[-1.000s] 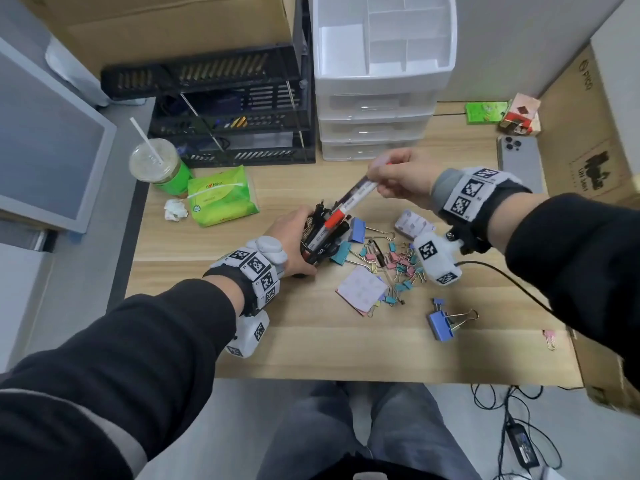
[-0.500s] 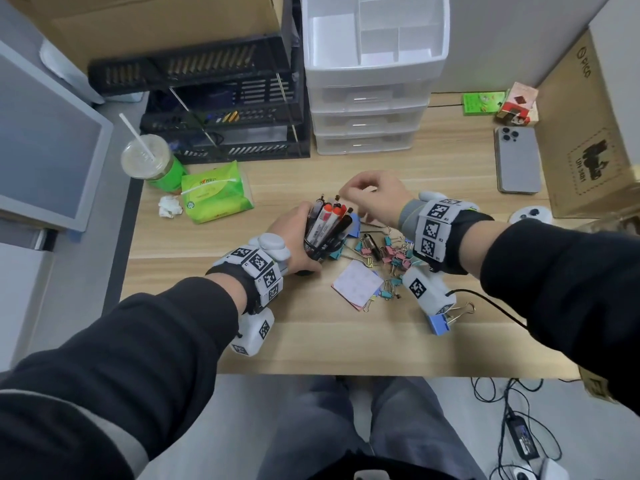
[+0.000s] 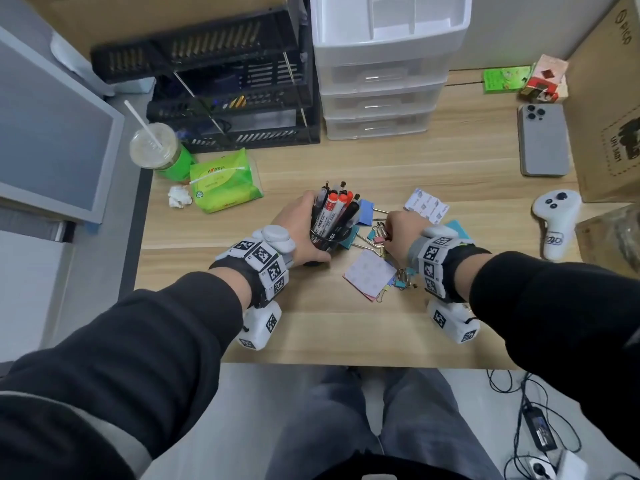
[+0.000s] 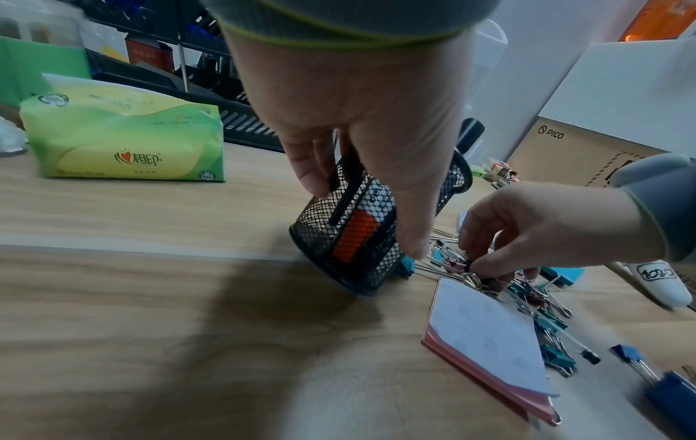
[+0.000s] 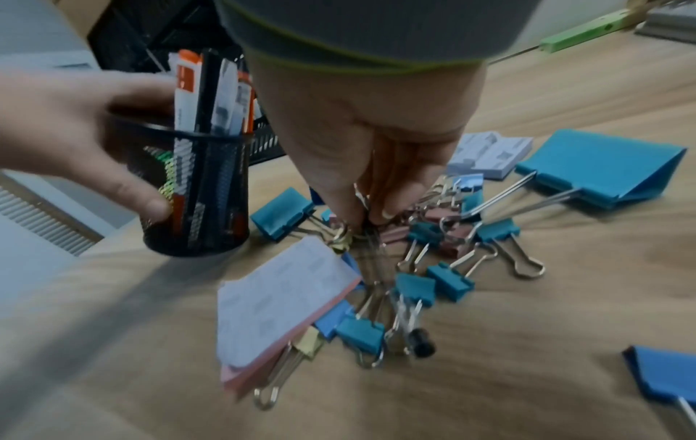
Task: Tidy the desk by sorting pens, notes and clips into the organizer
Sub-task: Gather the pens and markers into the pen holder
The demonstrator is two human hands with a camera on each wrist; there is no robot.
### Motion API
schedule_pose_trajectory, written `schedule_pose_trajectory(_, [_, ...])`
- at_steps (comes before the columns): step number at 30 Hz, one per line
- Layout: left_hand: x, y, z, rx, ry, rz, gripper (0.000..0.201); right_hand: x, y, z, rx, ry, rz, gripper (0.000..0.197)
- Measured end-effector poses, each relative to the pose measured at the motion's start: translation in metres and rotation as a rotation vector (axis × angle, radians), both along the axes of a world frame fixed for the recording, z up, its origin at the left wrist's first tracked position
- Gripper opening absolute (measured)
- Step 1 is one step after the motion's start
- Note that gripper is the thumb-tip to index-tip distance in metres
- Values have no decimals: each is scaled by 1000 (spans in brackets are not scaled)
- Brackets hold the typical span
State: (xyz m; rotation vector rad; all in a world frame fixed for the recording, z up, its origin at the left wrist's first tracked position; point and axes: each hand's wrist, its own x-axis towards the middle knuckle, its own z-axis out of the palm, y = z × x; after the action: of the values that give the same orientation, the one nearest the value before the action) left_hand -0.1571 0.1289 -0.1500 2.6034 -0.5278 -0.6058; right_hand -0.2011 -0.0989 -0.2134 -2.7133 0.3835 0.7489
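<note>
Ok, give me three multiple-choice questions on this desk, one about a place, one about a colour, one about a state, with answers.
1. Where does the grey smartphone lie?
A. beside the green tissue pack
B. at the desk's far right, beside the cardboard box
C. inside the pen cup

2. What colour is the top sheet of the square sticky-note pad?
A. white
B. black
C. orange

3. What is the left hand doing?
A. lying flat on the desk
B. gripping the black mesh pen cup
C. holding the phone

Answers: 1 B, the head view shows it there. 2 A, white over pink sheets. 3 B, fingers and thumb wrap the cup.
</note>
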Motion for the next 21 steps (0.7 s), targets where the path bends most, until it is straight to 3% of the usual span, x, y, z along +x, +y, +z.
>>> schedule_pose_trajectory(3, [0, 0, -2, -8, -7, 3, 114, -1, 3, -3, -50, 20, 16, 11])
schedule_pose_trajectory(8, [1, 0, -3, -7, -3, 3, 117, 2, 6, 2, 34, -10, -98, 21])
schedule_pose_trajectory(11, [1, 0, -3, -11, 13, 1, 119, 11, 2, 27, 292, -119, -283, 11])
schedule_pose_trajectory(16, [3, -3, 0, 3, 41, -3, 122, 42, -24, 85, 777, -254, -574, 13])
schedule_pose_trajectory(21, [5, -10, 5, 54, 62, -8, 121, 54, -21, 119, 1056, -235, -609, 12])
